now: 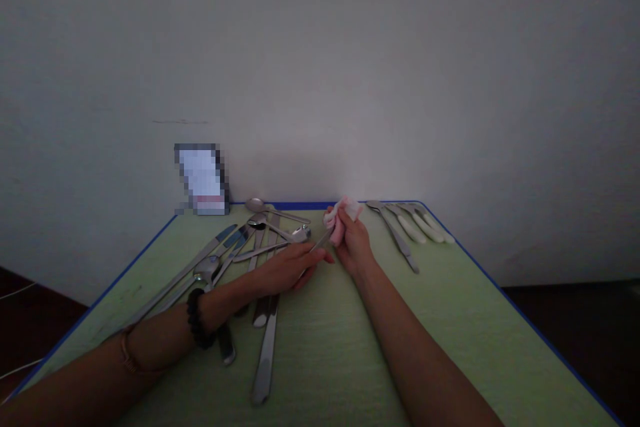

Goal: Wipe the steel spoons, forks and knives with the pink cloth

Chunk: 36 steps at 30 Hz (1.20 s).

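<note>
My left hand (293, 265) is closed around a slim metal piece of cutlery (324, 239), which slants up to the right. Its far end goes into a pink and white cloth (345, 212), so I cannot tell its kind. My right hand (354, 240) grips the crumpled cloth around that end, above the middle of the table. Beneath and beside my left arm lies a loose pile of metal cutlery, including a spoon (255, 205) at the back, another spoon (207, 269) and a long table knife (197, 262). Part of the pile is hidden by my left hand and forearm.
To the right lie an all-metal fork (395, 230) and several white-handled forks (413, 230) in a row. A lit, blurred-out phone (204, 177) leans at the back left. The green table (320, 367) has a blue edge and meets a pale wall (320, 67).
</note>
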### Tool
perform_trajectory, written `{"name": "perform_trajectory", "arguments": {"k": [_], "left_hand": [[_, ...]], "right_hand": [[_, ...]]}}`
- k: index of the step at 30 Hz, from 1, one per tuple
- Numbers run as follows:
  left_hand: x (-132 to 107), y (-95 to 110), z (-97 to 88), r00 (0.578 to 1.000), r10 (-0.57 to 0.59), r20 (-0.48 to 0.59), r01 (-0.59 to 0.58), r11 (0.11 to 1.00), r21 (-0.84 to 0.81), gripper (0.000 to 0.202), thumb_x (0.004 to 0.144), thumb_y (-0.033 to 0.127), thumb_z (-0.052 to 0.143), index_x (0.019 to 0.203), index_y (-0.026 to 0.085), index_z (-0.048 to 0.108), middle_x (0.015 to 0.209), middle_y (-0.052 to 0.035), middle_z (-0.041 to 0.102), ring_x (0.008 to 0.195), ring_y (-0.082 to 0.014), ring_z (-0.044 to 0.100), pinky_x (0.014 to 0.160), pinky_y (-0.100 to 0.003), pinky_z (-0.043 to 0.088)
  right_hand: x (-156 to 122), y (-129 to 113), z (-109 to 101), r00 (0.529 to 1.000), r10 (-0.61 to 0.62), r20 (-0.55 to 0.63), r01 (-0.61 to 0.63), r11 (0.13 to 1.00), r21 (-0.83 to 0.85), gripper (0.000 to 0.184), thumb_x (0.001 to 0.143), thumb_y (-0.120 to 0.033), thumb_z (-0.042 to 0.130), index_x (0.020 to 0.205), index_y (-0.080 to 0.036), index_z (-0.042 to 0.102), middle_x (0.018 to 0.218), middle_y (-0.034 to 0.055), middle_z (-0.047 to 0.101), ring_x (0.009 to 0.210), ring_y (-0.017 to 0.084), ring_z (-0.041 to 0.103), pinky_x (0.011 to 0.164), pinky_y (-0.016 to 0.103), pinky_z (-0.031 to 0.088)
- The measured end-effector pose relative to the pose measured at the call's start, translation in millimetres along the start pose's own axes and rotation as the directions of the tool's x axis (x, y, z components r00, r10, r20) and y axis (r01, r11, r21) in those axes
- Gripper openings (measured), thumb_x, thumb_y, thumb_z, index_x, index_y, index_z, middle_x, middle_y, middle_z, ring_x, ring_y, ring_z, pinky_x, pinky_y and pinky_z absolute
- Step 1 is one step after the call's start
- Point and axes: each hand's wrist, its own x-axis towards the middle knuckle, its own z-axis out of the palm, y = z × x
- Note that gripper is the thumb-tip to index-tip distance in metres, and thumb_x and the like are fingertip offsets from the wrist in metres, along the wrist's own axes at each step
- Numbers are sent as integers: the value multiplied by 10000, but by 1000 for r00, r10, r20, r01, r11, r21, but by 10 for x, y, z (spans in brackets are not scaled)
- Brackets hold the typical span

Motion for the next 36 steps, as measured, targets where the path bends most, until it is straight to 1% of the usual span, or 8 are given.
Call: {"name": "perform_trajectory", "arguments": {"k": [3, 9, 15, 21, 26, 29, 32, 36], "left_hand": [[-20, 11, 9, 999, -29, 20, 29, 1000, -11, 459, 950, 491, 340, 1084, 138, 600, 506, 84, 401, 428, -94, 354, 446, -211, 299], [-18, -19, 15, 995, 17, 98, -25, 996, 84, 438, 953, 485, 343, 890, 144, 611, 476, 81, 406, 430, -87, 344, 447, -198, 291], [-20, -3, 38, 997, 3, 73, -14, 989, 149, 407, 909, 502, 388, 651, 192, 439, 501, 69, 431, 447, -84, 374, 460, -205, 306], [-21, -31, 34, 995, -22, 96, 20, 1000, 20, 418, 891, 447, 336, 550, 208, 373, 442, 58, 392, 420, -89, 333, 459, -226, 311], [-16, -40, -15, 992, 34, 122, -32, 999, -24, 442, 865, 454, 318, 496, 213, 345, 380, 51, 351, 375, -82, 298, 433, -229, 292], [-15, -39, -35, 987, 36, 158, -22, 996, -92, 422, 845, 445, 362, 493, 222, 294, 371, 62, 309, 347, -74, 262, 391, -231, 238], [-12, -42, -43, 981, 21, 192, 7, 989, -148, 399, 840, 430, 372, 508, 225, 286, 385, 68, 301, 339, -71, 252, 373, -233, 212], [-12, -49, -44, 982, 35, 183, -17, 995, -101, 399, 870, 422, 344, 529, 219, 307, 393, 63, 335, 353, -72, 267, 400, -233, 245]], "right_hand": [[47, -21, -21, 1000, -8, -16, 8, 999, 38, 68, 760, -119, 625, 725, -170, 595, 606, -38, 643, 531, 79, 595, 557, 176, 520], [98, -77, -53, 996, -74, -51, 78, 994, 75, 122, 749, -140, 636, 734, -184, 523, 560, -78, 573, 454, 50, 515, 483, 158, 468], [70, -69, -40, 987, -135, -87, 143, 986, 86, 207, 746, -248, 720, 837, -200, 540, 572, -89, 580, 489, 63, 542, 501, 178, 478], [80, -57, -32, 994, -97, -57, 102, 991, 85, 172, 816, -332, 658, 864, -200, 559, 530, -83, 564, 452, 79, 538, 459, 190, 469], [154, -47, -117, 996, -87, -36, 90, 992, 89, 110, 809, -272, 661, 823, -209, 572, 645, -45, 660, 590, 86, 633, 580, 187, 537], [171, -53, -156, 999, -49, -21, 51, 992, 118, 63, 800, -201, 658, 812, -199, 595, 696, -29, 682, 620, 85, 640, 585, 182, 542], [148, -61, -136, 996, -61, -60, 68, 991, 112, 65, 792, -141, 657, 812, -185, 614, 699, -23, 684, 603, 83, 629, 566, 176, 534], [98, -71, -64, 990, -84, -115, 96, 989, 111, 43, 830, -138, 617, 830, -181, 618, 654, -22, 679, 593, 94, 627, 591, 197, 537]]}}
